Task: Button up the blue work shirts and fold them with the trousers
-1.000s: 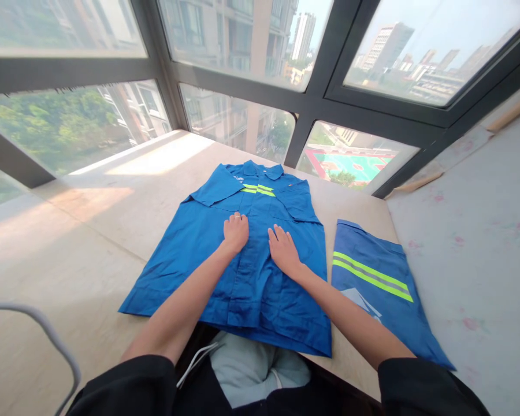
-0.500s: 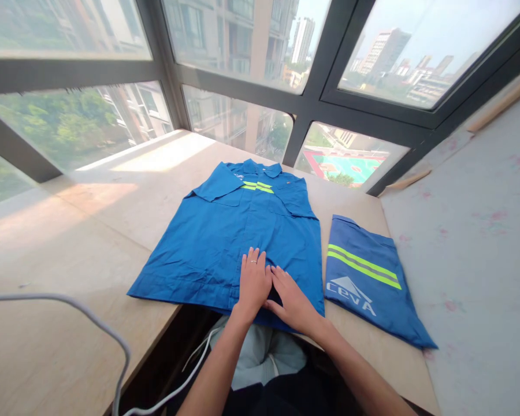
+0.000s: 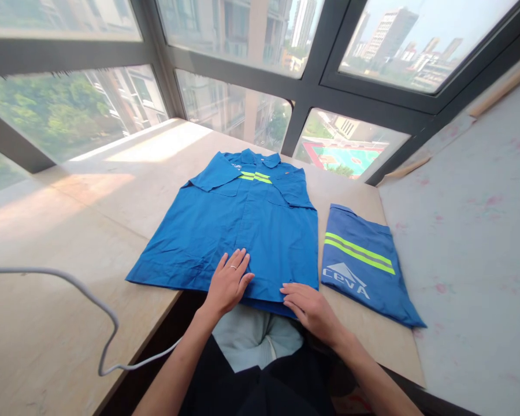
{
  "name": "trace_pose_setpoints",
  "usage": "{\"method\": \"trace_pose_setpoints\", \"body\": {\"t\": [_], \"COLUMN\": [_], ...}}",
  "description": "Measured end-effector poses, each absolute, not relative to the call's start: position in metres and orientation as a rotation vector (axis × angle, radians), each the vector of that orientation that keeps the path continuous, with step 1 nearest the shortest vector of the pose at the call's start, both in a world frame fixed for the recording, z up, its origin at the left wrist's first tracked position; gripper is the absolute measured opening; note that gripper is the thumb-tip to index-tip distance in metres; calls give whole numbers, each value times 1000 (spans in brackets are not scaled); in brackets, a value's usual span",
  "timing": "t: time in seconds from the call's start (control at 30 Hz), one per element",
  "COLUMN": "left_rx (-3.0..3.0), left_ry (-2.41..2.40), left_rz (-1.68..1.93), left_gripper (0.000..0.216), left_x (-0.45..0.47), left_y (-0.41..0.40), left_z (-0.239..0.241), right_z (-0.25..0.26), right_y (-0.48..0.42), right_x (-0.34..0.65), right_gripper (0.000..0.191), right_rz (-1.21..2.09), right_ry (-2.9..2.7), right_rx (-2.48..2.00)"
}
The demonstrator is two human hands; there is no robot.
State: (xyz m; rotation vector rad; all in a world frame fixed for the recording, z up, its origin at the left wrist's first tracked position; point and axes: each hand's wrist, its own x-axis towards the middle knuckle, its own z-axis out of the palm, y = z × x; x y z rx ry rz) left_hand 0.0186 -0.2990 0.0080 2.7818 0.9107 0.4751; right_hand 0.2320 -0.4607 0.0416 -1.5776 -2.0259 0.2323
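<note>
A blue short-sleeved work shirt (image 3: 216, 231) lies front up and spread out, collar towards the window, with yellow-green and grey reflective strips across the chest. Its lower hem reaches the near edge of the tabletop, where a darker blue layer shows beneath. My left hand (image 3: 229, 283) rests flat on the lower front near the hem, fingers stretched and thumb apart. At the hem's lower right, my right hand (image 3: 312, 309) touches the cloth with slightly bent fingers; its thumb lies by the edge, partly hidden.
A folded blue garment (image 3: 359, 277) with reflective stripes and "ceva" lettering lies to the right, by the papered wall (image 3: 468, 260). A grey-white cable (image 3: 86, 292) loops over the pale tabletop (image 3: 56, 323) at left. Dark-framed windows (image 3: 238, 81) stand behind.
My hands have separated: the left moved left and the right moved right along the hem. Creases in the lower front look flatter. The view has shifted slightly.
</note>
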Motion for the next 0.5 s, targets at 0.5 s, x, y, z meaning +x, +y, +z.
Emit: {"method": "trace_pose_setpoints", "body": {"t": [0.5], "left_rx": [2758], "left_ry": [805], "left_rz": [293], "left_gripper": [74], "left_x": [1], "left_y": [-312], "left_z": [18], "right_z": [29], "right_y": [-494], "right_x": [241], "right_gripper": [52], "right_rz": [240], "right_ry": [-1882], "right_rx": [-1862]}}
